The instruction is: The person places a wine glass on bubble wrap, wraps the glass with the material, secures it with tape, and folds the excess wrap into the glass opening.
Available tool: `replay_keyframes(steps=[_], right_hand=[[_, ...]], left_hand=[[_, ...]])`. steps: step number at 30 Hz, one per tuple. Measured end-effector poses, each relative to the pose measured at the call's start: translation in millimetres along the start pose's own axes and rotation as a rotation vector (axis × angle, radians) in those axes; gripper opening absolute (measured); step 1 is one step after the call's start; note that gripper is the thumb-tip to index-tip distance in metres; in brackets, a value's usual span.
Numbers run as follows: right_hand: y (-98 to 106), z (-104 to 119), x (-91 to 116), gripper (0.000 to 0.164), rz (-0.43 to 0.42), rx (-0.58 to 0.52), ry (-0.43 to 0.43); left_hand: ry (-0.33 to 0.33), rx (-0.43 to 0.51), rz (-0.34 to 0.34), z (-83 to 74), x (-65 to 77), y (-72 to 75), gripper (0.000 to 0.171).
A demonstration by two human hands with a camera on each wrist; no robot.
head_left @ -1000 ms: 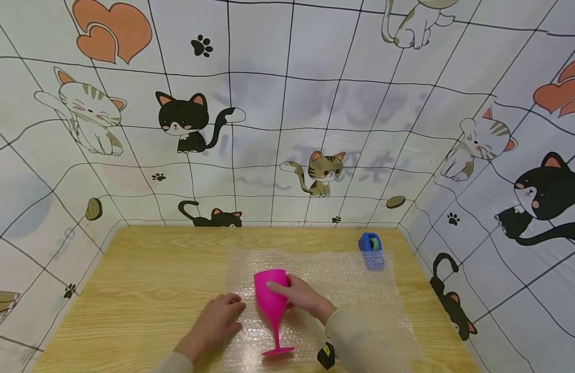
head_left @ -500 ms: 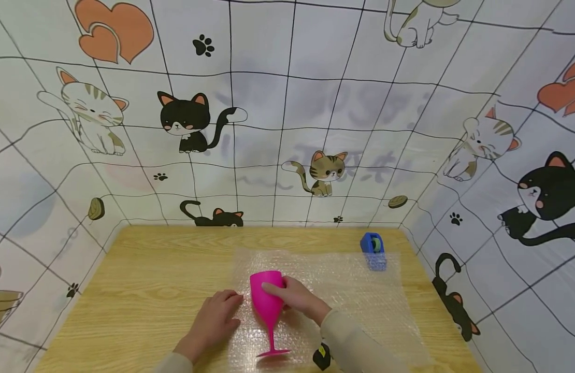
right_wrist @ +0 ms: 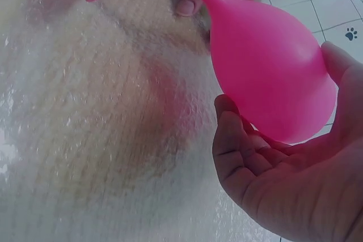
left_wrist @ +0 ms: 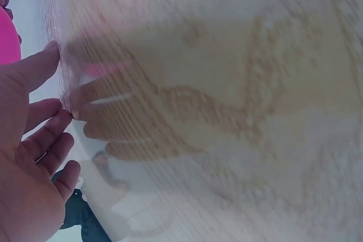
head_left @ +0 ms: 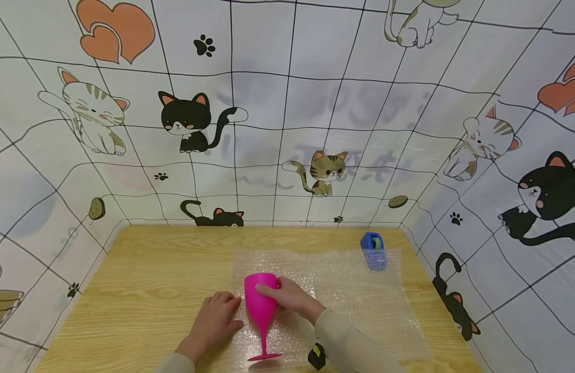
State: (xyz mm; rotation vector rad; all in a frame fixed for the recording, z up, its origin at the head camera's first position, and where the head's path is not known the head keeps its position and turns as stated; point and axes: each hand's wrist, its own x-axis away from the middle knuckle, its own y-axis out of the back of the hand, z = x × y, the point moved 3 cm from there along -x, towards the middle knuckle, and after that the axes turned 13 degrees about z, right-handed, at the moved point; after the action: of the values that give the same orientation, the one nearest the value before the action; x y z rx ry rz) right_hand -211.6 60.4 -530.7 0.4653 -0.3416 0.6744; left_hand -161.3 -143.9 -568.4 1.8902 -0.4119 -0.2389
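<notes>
A pink plastic wine goblet leans over a sheet of bubble wrap on the wooden table, its foot toward me. My right hand grips the bowl from the right, thumb across the near side and fingers curled behind, as the right wrist view also shows around the goblet. At the left edge of the wrap rests my left hand, fingers loosely bent and thumb apart from them. In the left wrist view the left hand's fingertips lie right at the bubble wrap's edge.
A blue tape dispenser stands at the back right, its near part under the far edge of the wrap. A small black device sits at the right wrist. Cat-printed cloth walls the table at the back and sides.
My right hand has moved the goblet a little left and toward me, closer to the left hand. The left hand has stayed at the edge of the wrap.
</notes>
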Motion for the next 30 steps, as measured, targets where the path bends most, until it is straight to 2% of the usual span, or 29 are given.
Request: replay_keyframes(steps=[9, 15, 18, 24, 30], right_hand=[[-7.5, 0.1, -2.8, 0.070, -0.022, 0.061, -0.019], [-7.9, -2.2, -2.2, 0.072, -0.030, 0.081, -0.035], [-8.0, -4.0, -2.2, 0.073, -0.031, 0.090, -0.039], [-9.7, -6.8, -4.2, 0.072, -0.031, 0.081, -0.037], [-11.2, -7.2, -6.3, 0.074, -0.045, 0.076, -0.048]], left_hand=[[0.008, 0.013, 0.009, 0.0, -1.0, 1.0, 0.049], [0.034, 0.028, 0.004, 2.8, -2.7, 0.7, 0.037], [0.072, 0.050, -0.001, 4.4, -3.1, 0.0, 0.037], [0.209, 0.085, -0.010, 9.7, -3.7, 1.7, 0.041], [0.318, 0.264, 0.044, 12.3, -5.7, 6.0, 0.033]])
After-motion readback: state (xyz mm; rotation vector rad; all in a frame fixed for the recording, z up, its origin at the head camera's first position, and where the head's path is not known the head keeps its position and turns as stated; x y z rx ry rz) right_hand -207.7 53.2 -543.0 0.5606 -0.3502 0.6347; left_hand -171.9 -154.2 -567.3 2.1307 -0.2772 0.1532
